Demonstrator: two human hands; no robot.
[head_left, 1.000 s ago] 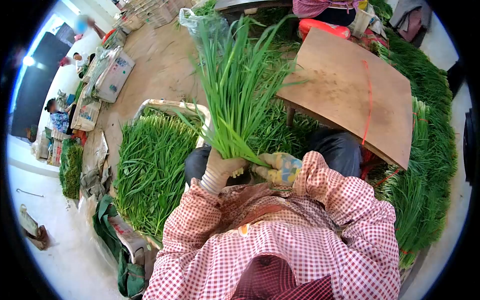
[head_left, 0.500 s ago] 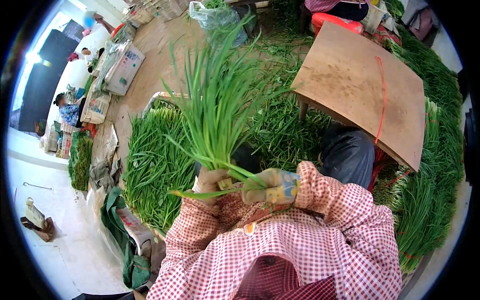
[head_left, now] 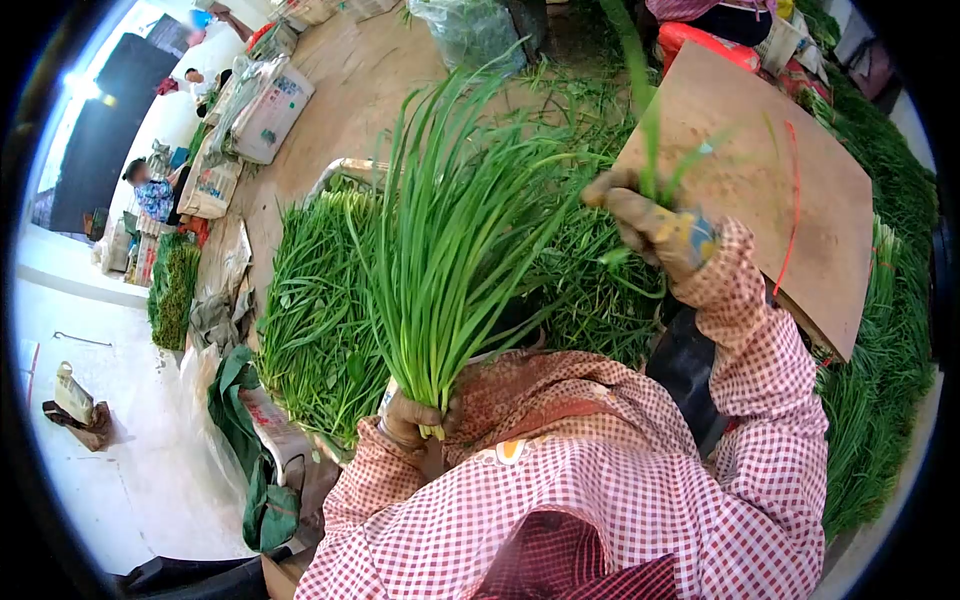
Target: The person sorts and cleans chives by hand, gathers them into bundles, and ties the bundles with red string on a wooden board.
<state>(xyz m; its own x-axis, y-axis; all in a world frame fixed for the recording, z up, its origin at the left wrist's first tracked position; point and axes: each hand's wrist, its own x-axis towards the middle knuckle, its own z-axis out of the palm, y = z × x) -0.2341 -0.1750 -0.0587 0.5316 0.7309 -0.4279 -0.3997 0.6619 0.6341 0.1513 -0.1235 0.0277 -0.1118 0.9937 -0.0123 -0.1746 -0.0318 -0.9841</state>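
My gloved left hand is closed around the pale stem ends of a bunch of green chives, held upright before my checked smock. The blades fan upward and lean right at the tips. My gloved right hand is raised at the left edge of a brown board. Its fingers are closed on a few loose chive leaves, smeared by motion. Below that hand lies a heap of loose green leaves. Left of the bunch, more chives are laid in a pile.
Long rows of chives line the right side. A red string lies across the board. At the back stands a clear plastic bag. White crates and a person are at the far left. Green cloth hangs at lower left.
My right hand has moved from beside my left hand up and right to the board's edge, taking a few leaves away. The left hand has lowered slightly, still holding the bunch.
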